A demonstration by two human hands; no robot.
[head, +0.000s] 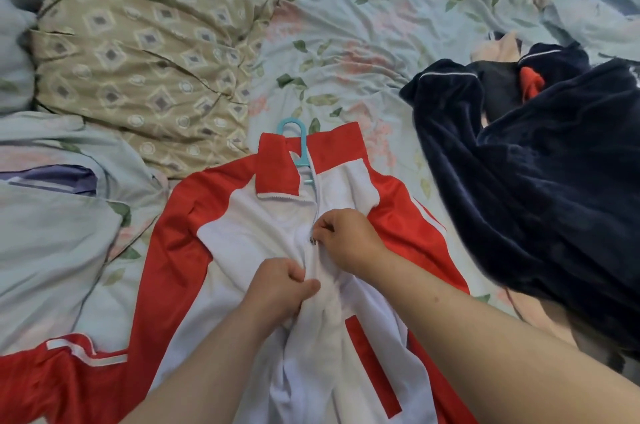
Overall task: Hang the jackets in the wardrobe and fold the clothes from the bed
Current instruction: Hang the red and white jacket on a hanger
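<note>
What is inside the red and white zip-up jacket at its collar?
A light blue plastic hanger; its hook sticks out past the collar of the red and white jacket. Its arms are hidden under the fabric.

One view only: a wide-angle head camera, looking forward and steeply down onto the bed. It is sitting close: both forearms are crossing the bottom edge, left hand and right hand are showing near frame centre on the red-and-white jacket. The lens is bowing the edges — patterned pillow filling the upper left, navy garment the right.
</note>
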